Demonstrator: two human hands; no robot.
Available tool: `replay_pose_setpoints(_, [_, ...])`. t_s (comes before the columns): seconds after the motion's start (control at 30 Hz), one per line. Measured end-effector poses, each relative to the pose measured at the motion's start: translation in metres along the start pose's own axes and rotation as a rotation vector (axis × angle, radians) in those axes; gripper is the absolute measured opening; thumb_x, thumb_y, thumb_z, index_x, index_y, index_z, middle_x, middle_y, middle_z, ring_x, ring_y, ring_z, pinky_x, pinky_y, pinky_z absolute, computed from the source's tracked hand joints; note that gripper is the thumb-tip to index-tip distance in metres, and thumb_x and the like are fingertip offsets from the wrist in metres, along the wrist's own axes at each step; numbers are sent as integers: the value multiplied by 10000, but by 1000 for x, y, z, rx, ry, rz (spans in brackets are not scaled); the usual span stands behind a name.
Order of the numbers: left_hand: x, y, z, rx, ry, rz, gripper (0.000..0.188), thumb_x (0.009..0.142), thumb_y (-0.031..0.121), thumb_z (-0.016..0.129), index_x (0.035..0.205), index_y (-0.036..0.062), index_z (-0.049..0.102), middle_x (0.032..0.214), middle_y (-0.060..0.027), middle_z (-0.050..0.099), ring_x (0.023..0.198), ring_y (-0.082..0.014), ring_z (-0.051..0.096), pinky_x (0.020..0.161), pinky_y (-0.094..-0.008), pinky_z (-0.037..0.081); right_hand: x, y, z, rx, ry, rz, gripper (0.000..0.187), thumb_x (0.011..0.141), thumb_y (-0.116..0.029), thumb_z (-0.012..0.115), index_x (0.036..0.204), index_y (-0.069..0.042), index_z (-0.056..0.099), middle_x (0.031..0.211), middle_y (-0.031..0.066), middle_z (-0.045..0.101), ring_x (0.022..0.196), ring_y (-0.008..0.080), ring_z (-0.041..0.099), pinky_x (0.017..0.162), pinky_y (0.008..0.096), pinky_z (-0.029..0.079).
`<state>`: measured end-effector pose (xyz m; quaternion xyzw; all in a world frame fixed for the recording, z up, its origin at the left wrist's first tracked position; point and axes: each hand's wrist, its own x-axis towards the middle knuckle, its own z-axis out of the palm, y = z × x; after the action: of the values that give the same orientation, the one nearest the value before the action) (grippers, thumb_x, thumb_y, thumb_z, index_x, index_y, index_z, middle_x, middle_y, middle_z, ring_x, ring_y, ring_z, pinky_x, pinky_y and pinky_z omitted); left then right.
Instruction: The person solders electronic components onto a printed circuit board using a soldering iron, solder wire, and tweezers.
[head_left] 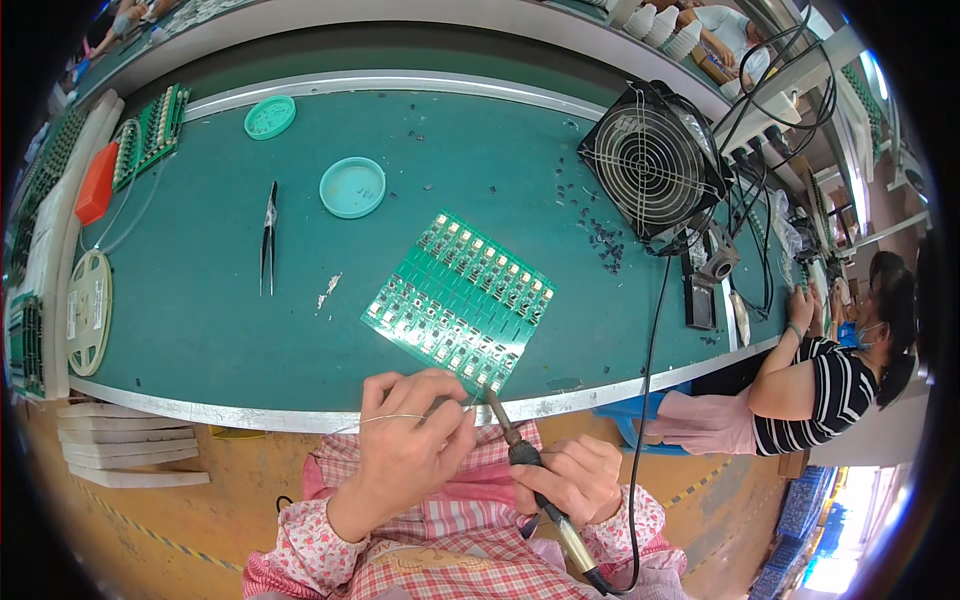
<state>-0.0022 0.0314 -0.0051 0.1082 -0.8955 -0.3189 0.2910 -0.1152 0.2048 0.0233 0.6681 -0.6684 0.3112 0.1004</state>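
A green circuit board panel [460, 300] with rows of small white and black parts lies slanted at the front of the green bench. My right hand [572, 478] is wrapped round the dark grip of a soldering iron [527, 455]. Its tip points up-left and meets the panel's near corner. My left hand [412, 430] pinches a thin strand of solder wire [385, 418], whose end reaches toward the iron's tip. That hand is just off the panel's near edge. Whether the wire touches the tip is too small to tell.
Black tweezers [268, 240] lie left of two round turquoise dishes [352, 188] [270, 118]. A black fan [655, 165] stands at the back right, near scattered black bits [605, 245]. The iron's cable [650, 370] crosses the bench's right side. A reel [90, 313] sits far left; a co-worker [820, 385] sits right.
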Motion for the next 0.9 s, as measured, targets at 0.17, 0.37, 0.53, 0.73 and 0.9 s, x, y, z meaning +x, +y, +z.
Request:
replay_pose_setpoints(0.17, [-1,-1,-1,-7,3,-7,159,712,53,705,681,82,551,921,-24,634,912,-201,640,793,-368,373,7,5,-11,214,71,156,223,692,-9,722,899,-44,646,543,17,530,443,132,500,422,252,366])
replay_pose_setpoints(0.37, [3,2,-5,-27,-16,-16,153,713,46,701,688,69,552,921,-32,633,871,-201,630,778,-362,381,7,2,-9,502,466,745,67,884,-49,578,842,-8,546,625,61,606,450,108,548,427,241,430])
replay_pose_setpoints(0.53, [6,3,-6,-50,-37,-32,158,714,42,700,687,66,547,918,-33,631,795,-199,601,768,-354,383,22,17,-9,711,484,898,168,971,-143,521,885,-2,492,748,75,611,426,69,505,402,204,393])
replay_pose_setpoints(0.73, [6,2,-3,-43,-9,-22,172,715,49,704,673,70,539,915,-27,629,791,-190,593,756,-356,377,29,21,-5,729,418,927,173,978,-148,516,879,-7,496,760,68,616,436,66,513,403,201,392])
replay_pose_setpoints(0.9, [7,2,-1,-32,8,-25,181,714,56,711,668,78,538,909,-20,628,802,-187,595,748,-357,373,29,23,-2,733,394,936,160,976,-132,517,878,-8,497,764,66,619,448,65,519,406,201,390])
